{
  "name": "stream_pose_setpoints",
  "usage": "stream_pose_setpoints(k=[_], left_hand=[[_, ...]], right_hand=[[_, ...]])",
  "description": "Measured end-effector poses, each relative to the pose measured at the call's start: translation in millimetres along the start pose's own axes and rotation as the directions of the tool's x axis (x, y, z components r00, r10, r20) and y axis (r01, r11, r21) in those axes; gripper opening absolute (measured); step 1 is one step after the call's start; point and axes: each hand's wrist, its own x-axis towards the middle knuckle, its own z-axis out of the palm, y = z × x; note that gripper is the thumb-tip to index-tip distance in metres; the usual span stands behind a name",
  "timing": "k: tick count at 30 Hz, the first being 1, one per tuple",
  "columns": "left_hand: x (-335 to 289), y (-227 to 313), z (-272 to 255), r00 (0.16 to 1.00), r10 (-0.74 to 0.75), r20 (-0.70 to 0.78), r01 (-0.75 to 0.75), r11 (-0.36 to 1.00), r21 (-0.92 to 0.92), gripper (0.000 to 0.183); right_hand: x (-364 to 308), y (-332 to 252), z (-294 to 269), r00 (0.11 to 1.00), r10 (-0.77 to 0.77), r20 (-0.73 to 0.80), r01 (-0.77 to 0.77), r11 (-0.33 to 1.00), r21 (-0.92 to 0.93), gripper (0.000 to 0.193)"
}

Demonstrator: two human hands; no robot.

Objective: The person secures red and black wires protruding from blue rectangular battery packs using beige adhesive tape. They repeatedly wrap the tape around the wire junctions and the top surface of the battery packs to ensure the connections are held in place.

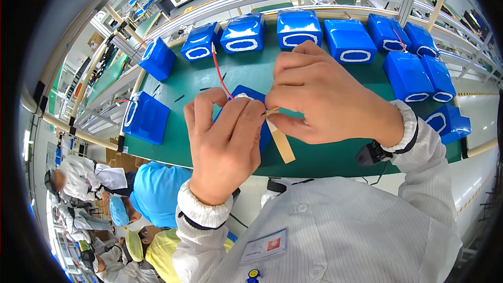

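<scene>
1. Presently, the right hand [325,99] has thumb and forefinger brought together, apparently clamped on the upper end of a tan strip [284,149].
2. Left hand [222,136]: fingers curled and bunched, tips just beside the right fingertips. Their grip is hidden; cannot tell what, if anything, they hold.
3. Strip: slants down from beneath the right thumb. Its lower end is free, so it is judged not yet dealt with.
4. Pack [266,137]: blue, directly beneath both sets of fingers and largely covered by them. Part of a white ring [242,95] shows just beyond the left knuckles. Work on this pack is judged under way, not complete.
5. Red wire [218,71]: extends from near the left knuckles away toward the far row. Its near end is hidden; any joint to the pack cannot be confirmed.
6. Other packs [350,39]: on the green table [314,162], left, right and beyond the fingers, none touched. White rings are visible on most, suggesting that step is done; whether anything is left on them cannot be established.
</scene>
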Motion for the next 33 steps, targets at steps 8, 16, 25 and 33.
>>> stream_pose_setpoints(k=[8, 16, 25, 33], left_hand=[[-2, -3, 3, 0.985, -0.152, 0.077, 0.164, 0.968, -0.188, 0.014], [-28, 17, -39, 0.874, -0.476, 0.092, 0.442, 0.703, -0.557, 0.007], [57, -95, 36, 0.759, 0.208, 0.616, 0.467, 0.486, -0.739, 0.038], [90, -108, 54, 0.590, 0.469, 0.657, 0.374, 0.562, -0.737, 0.038]], right_hand=[[-3, 3, 14, 0.995, -0.083, -0.063, 0.074, 0.988, -0.133, 0.013], [12, 9, -8, 0.992, -0.049, 0.118, 0.070, 0.980, -0.184, 0.006], [34, 4, -34, 0.952, -0.205, 0.228, 0.265, 0.924, -0.275, 0.007], [46, -6, -35, 0.942, -0.213, 0.260, 0.281, 0.924, -0.261, 0.007]])
